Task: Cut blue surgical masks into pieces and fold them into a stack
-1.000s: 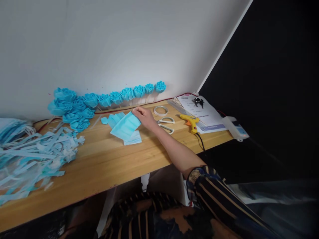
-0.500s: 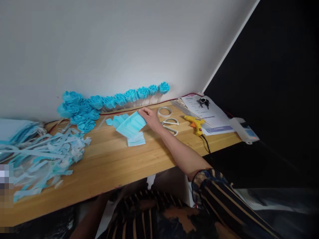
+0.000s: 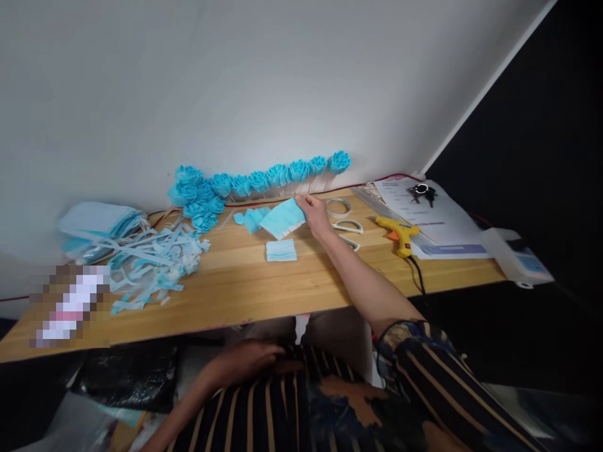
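One blue sheet point(image 3: 281, 220), pinched by right hand point(image 3: 315, 215); wooden tabletop point(image 3: 245, 285) spans between it and front edge; left hand point(image 3: 249, 359) below, finger opening unclear.

Dim, uneven light; soft focus and deep shadow at right.

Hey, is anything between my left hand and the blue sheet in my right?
Yes. Your left hand is low by your lap, so the table's front edge is between. Past it, the folded blue piece lies just short of the blue sheet.
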